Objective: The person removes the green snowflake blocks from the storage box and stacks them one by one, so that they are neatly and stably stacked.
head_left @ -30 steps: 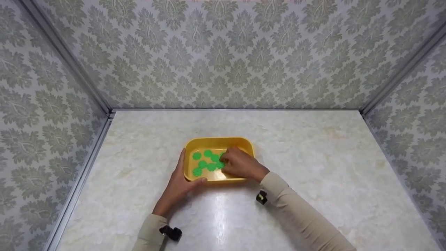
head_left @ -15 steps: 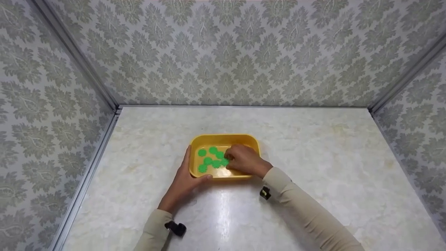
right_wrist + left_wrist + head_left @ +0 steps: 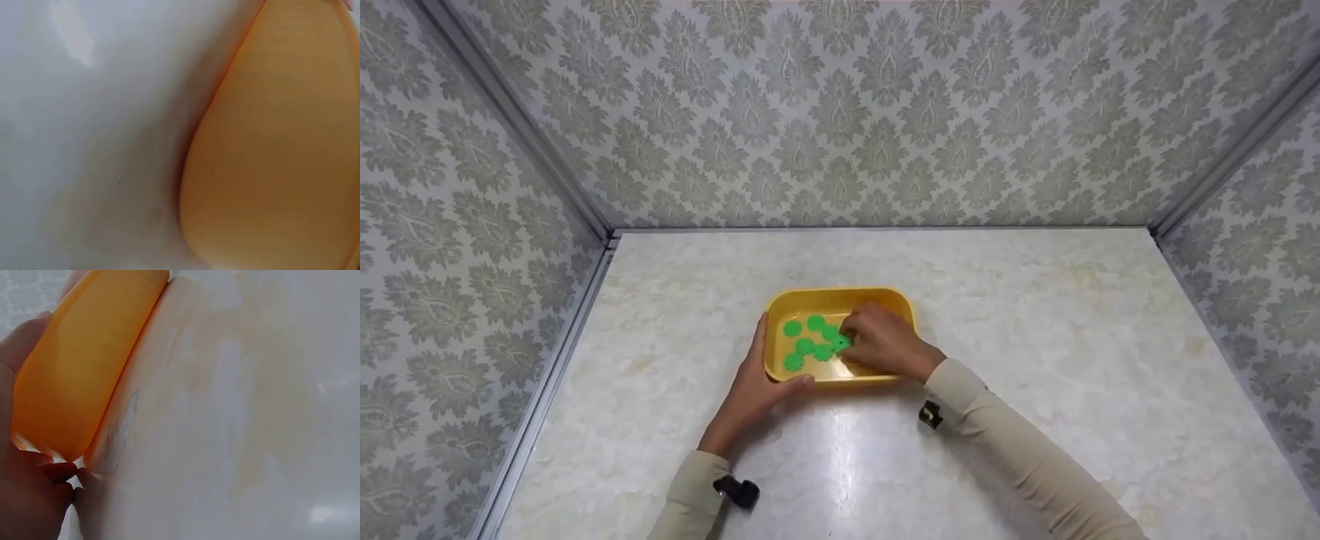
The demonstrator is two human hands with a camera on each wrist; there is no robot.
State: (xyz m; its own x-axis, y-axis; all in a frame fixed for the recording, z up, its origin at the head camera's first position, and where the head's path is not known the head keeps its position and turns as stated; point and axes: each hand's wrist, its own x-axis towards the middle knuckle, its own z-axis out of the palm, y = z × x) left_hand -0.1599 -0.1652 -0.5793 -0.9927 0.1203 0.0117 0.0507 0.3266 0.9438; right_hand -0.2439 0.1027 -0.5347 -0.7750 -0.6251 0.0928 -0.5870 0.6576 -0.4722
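Note:
A yellow plastic tray [image 3: 877,379] sits on the table with several small green scalloped discs [image 3: 793,361] in its left half. My left hand [image 3: 755,386] holds the tray's left end, fingers along the outer wall and thumb at the near rim. In the left wrist view, that hand's thumb and fingers [image 3: 34,495] lie against the orange-looking tray wall [image 3: 84,365]. Inside the tray, my right hand [image 3: 885,341] has its fingers curled and pinches a green disc [image 3: 841,343] with a dark spot in its middle. The right wrist view shows mainly the outer tray wall [image 3: 275,146].
The pale marbled table [image 3: 1035,315] extends around the tray. Patterned wallpaper panels [image 3: 840,112] enclose it at the back and both sides, with grey metal strips in the corners. Dark wrist devices [image 3: 737,491] sit at both sleeve cuffs.
The head view shifted slightly. The right hand rose a little toward the tray's far side, and the disc at its fingertips now shows its dark middle. The left hand keeps its hold.

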